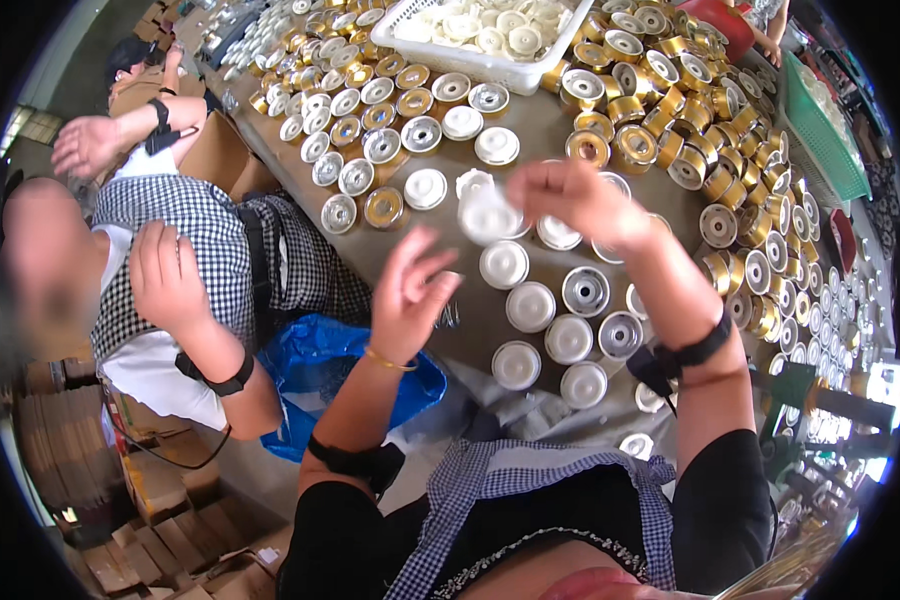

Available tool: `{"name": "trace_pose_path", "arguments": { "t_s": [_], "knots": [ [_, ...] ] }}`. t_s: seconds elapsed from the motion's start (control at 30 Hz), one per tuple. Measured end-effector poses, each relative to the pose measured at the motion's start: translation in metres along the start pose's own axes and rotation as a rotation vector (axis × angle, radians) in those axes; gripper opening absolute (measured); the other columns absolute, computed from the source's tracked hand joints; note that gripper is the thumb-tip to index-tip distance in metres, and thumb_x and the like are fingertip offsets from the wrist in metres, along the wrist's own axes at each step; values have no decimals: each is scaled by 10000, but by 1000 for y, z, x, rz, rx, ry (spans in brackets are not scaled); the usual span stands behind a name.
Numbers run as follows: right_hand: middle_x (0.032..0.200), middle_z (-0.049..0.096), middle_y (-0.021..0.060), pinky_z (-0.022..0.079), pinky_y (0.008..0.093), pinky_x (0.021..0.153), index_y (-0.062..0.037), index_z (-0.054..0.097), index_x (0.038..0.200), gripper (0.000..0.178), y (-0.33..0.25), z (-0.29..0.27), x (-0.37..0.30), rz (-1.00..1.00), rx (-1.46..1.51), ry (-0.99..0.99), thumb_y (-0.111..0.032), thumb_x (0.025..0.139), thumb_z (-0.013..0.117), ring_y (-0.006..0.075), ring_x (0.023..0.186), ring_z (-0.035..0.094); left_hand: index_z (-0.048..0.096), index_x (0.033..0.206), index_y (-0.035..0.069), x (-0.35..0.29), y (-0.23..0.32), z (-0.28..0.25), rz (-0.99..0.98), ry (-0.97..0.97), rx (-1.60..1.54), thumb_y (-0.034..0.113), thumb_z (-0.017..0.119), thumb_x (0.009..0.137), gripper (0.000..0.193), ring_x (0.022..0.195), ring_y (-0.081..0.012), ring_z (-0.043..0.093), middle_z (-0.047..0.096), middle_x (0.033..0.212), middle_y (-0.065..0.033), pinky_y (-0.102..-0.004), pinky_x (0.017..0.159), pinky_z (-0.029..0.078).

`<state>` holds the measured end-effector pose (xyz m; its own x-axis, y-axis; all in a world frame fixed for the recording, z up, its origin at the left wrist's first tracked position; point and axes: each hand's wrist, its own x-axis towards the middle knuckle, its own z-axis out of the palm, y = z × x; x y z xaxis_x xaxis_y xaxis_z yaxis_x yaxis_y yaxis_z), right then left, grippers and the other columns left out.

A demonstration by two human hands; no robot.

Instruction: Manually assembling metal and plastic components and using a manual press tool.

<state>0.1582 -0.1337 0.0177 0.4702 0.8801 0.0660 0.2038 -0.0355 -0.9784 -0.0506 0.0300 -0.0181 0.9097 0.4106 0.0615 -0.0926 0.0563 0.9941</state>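
My left hand [412, 295] hovers over the near left edge of the table, fingers loosely bent and apart, with nothing visible in it. My right hand [575, 200] reaches over the rows, its fingers bent and blurred at the rim of a white plastic disc [488, 218], which is smeared by motion too. Just below stand round white-topped caps [504, 264] in short rows. Among them sit silver-faced caps [585, 290] without a white top. Farther left are more gold-sided caps [384, 208] with open metal faces.
A white basket [540, 78] of white discs stands at the back. Gold caps [670, 150] lie heaped at the right, before a green basket [820, 130]. A co-worker in a checked apron [185, 250] sits close on the left. Beside my left arm hangs a blue plastic bag [320, 375].
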Motion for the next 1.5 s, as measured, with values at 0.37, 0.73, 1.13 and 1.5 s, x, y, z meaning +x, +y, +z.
{"name": "trace_pose_path", "arguments": {
  "t_s": [0.37,0.73,1.13,1.5],
  "knots": [
    [1154,608,168,524,409,858,-36,553,1252,662,-15,98,-182,-168,-610,178,-185,660,809,337,1014,625,624,1110,-14,-83,-14,43,-556,-504,-64,133,682,908,256,741,-59,620,669,868,-22,-216,642,512],
    [1146,623,125,456,428,931,-51,610,1157,526,51,60,-216,166,-1034,501,-286,722,787,341,1051,569,585,1172,28,-54,-46,-30,395,210,964,158,733,810,412,1069,-323,566,614,1132,-154,-411,953,432],
    [1195,585,95,478,430,950,-134,597,1175,547,73,-24,-175,139,-1174,-46,-64,641,695,327,1117,540,584,1222,34,-30,-118,-28,428,201,1009,204,639,828,433,1145,-442,503,451,1312,-289,-478,976,425],
    [1047,537,114,496,396,874,-96,616,1058,441,53,8,-136,-315,-621,263,-130,666,814,312,996,561,579,1223,46,-29,-117,-21,412,258,1064,205,615,838,418,1152,-434,501,454,1315,-272,-468,990,414]
  ]
}}
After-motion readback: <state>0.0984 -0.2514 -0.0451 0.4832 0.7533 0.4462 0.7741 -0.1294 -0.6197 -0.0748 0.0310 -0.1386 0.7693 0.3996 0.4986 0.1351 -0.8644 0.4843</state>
